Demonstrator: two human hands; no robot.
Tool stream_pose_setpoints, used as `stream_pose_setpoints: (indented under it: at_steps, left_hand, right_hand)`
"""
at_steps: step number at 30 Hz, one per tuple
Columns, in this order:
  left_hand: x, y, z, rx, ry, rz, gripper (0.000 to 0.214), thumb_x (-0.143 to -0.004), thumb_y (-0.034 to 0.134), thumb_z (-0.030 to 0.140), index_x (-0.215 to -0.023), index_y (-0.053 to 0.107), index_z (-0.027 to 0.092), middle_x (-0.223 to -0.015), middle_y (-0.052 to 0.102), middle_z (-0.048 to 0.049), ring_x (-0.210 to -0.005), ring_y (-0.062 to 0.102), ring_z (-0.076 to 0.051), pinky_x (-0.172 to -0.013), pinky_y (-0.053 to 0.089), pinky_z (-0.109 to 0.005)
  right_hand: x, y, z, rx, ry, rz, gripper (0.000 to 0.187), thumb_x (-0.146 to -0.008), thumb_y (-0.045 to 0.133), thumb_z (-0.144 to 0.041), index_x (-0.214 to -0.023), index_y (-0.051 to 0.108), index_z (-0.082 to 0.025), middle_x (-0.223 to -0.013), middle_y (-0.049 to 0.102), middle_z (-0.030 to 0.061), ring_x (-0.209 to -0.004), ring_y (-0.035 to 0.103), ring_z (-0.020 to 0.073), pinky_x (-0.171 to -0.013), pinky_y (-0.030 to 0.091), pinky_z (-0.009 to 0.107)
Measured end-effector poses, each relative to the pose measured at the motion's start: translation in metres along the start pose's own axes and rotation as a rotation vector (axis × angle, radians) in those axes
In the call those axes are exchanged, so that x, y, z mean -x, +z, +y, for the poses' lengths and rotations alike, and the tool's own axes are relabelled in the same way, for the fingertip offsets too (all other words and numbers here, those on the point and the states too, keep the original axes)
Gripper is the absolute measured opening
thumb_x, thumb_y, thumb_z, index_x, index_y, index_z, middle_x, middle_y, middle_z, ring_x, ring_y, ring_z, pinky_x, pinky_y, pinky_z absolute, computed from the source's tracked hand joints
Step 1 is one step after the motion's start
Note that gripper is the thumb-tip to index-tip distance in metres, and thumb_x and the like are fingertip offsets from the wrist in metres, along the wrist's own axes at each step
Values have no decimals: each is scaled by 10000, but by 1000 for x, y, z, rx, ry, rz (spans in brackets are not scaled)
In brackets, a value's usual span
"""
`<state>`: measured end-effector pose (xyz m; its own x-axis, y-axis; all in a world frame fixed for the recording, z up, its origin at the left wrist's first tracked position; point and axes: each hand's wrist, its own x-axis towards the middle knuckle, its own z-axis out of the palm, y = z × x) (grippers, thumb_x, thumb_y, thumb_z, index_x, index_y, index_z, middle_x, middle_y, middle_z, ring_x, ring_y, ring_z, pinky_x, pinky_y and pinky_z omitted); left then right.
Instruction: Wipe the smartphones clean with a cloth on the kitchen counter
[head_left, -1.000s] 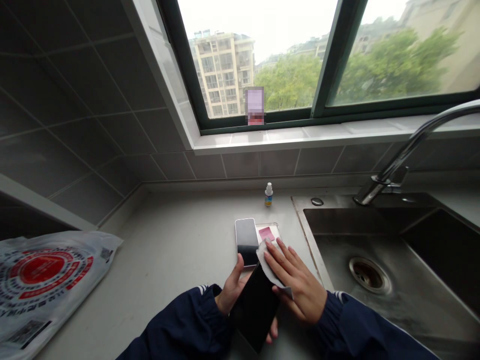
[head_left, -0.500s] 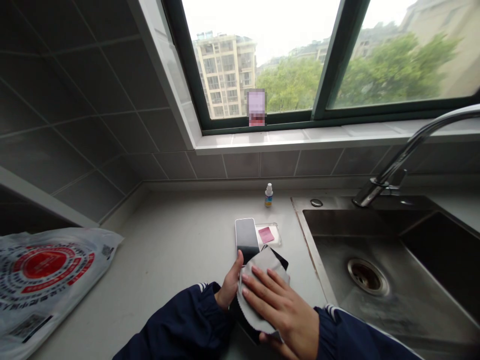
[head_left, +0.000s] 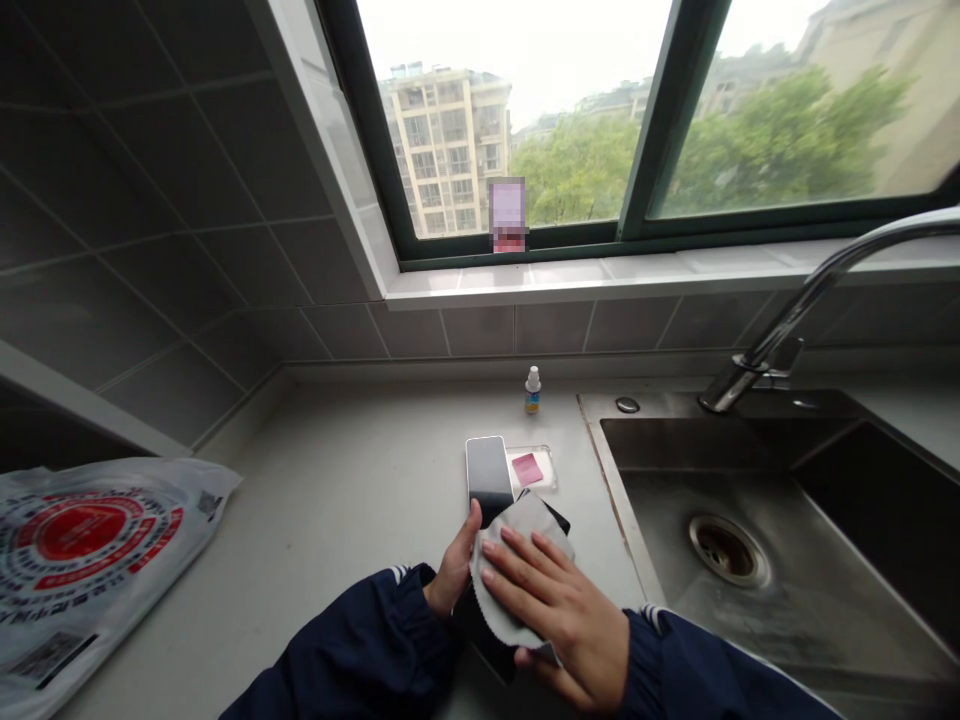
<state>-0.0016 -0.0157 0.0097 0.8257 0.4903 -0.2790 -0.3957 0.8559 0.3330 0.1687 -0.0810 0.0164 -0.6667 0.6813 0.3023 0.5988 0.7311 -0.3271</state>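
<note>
Head view: since a second ago, the right hand and its cloth have slid from the upper right edge of the black phone onto its middle; against half a second ago, little differs. Right hand lies nearly flat, fingers extended and slightly parted on the cloth, palm down. Left hand is part-curled about the phone's left side, thumb up along the edge; its other fingers are hidden beneath. Phone tilted, held over the counter near its front; most of its face is covered, only a top corner and the lower part showing. Cloth thin, pale grey, zigzag-edged. Just beyond, a white-rimmed phone, glossy dark screen, lower end masked by the left thumb and cloth; beside it a clear case with a pink square on it. Small white-capped bottle upright behind, label blue and yellow, print too small to read. Steel sink and chrome tap at right, both cut off by the frame. Plastic bag at left, cropped, crinkled: red disc, rings of characters too warped to read, code squares. Window patch pixelated.
</note>
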Motion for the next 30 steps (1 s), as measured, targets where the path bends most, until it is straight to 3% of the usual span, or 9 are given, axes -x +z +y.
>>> stream_pose_setpoints:
  at_steps: [4, 17, 25, 30]
  left_hand:
    - [0, 2, 0, -44, 6, -14, 830, -915, 220, 674, -1212, 583, -11, -1037, 707, -139, -1174, 587, -264, -1060, 373, -300]
    - [0, -3, 5, -32, 5, -251, 787, -930, 181, 640, -1361, 484, 54, -1279, 598, -182, -1353, 417, -252, -1163, 169, -371]
    - [0, -1, 5, -55, 11, -268, 796, -935, 125, 627, -1398, 443, 64, -1305, 583, -179, -1342, 431, -239, -1162, 156, -353]
    - [3, -3, 6, -116, -95, -249, 853, -874, 161, 722, -1448, 375, 128, -1253, 610, -176, -1240, 527, -323, -1114, 248, -493]
  right_hand:
    - [0, 1, 2, -20, 7, 18, 621, -990, 293, -515, -1514, 271, -182, -1588, 214, 60, -1476, 115, 281, -1194, 103, 453]
    - [1, -1, 19, 13, 55, 94, 598, -1011, 241, -496, -1503, 301, -161, -1571, 261, 91, -1470, 149, 284, -1176, 189, 481]
    - [3, 1, 22, 34, 69, 122, 594, -1011, 243, -471, -1504, 297, -143, -1572, 249, 112, -1463, 168, 305, -1163, 220, 509]
    - [4, -1, 26, 38, 81, 112, 589, -1013, 258, -452, -1510, 276, -136, -1576, 236, 107, -1465, 160, 302, -1168, 214, 506]
